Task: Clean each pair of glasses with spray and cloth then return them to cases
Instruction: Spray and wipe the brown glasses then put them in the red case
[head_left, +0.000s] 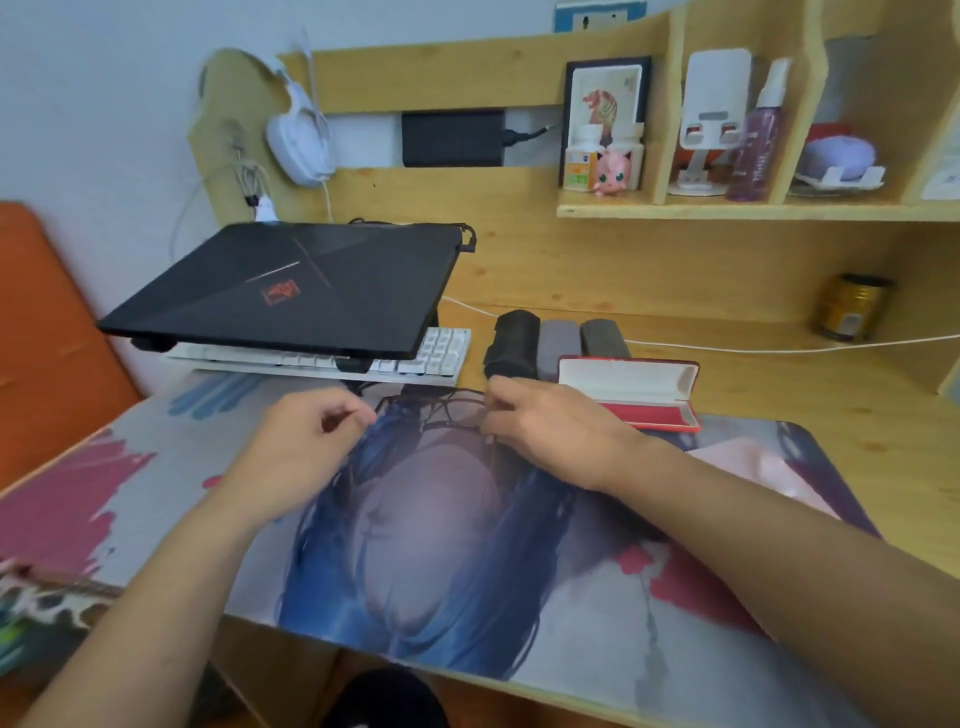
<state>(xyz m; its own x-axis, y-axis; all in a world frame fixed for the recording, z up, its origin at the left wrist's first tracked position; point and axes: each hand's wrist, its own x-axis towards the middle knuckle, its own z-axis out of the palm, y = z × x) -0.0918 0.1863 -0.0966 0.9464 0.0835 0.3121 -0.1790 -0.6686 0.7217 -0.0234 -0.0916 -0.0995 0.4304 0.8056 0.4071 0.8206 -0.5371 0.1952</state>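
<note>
Left hand (306, 436): fingers curled in, thumb and forefinger pinched on the left end of the glasses, over the desk mat.
Right hand (545, 421): fingers bent down and closed on the right end of the glasses, back of the hand up.
Glasses (441, 410): thin dark frame, stretched between the two hands just above the desk mat; the lenses are hard to make out against the printed picture beneath.
Red case (644, 395): open, pale lining in the lid, red lining in the tray; it lies just beyond and to the outer side of the right hand, partly on the desk mat.
Closed cases (558, 340): three side by side, one black and two grey, directly beyond the right hand's fingers, touching one another.
Spray bottle (756, 140): purple, upright on the shelf, well beyond and above the right hand.
Desk mat (597, 597): large, printed, under both forearms.
Laptop (291, 286): black, shut, raised over a white keyboard (436, 353), beyond the left hand.
Cloth: cannot tell where it is.
</note>
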